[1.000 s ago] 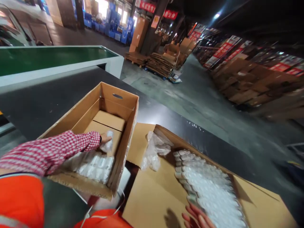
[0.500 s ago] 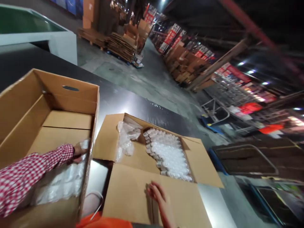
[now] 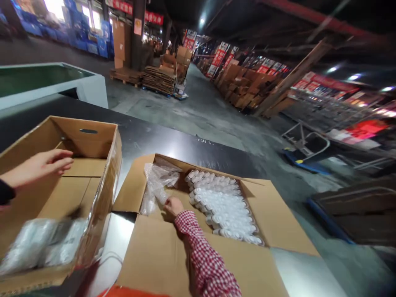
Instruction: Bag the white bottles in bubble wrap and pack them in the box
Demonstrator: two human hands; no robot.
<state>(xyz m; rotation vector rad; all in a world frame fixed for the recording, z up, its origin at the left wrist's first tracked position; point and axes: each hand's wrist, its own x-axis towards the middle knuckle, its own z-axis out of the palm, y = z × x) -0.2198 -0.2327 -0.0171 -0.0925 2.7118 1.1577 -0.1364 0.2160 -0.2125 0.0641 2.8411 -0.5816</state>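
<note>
My right hand (image 3: 172, 205), in a red checked sleeve, reaches into the open cardboard box on the right (image 3: 198, 268). Its fingers are closed on the lower edge of a crumpled clear plastic wrap (image 3: 156, 183). Just right of the hand, several rows of white-capped bottles (image 3: 222, 206) lie packed in that box. My left hand is out of view. Another person's hand (image 3: 40, 165), in a dark sleeve, hovers open over the taller cardboard box on the left (image 3: 108, 165). Blurred plastic-wrapped bottle packs (image 3: 40, 245) lie at that box's near end.
Both boxes stand on a dark glossy table (image 3: 173, 146). A green conveyor (image 3: 37, 78) runs at the back left. Beyond the table are a concrete aisle, flattened cartons on pallets (image 3: 157, 78), stacked boxes (image 3: 244, 88) and a blue cart (image 3: 306, 148).
The red-sleeved arm left the left box, and a red-sleeved hand now grips the plastic wrap in the right box. A dark-sleeved hand has appeared over the left box. The view swung right.
</note>
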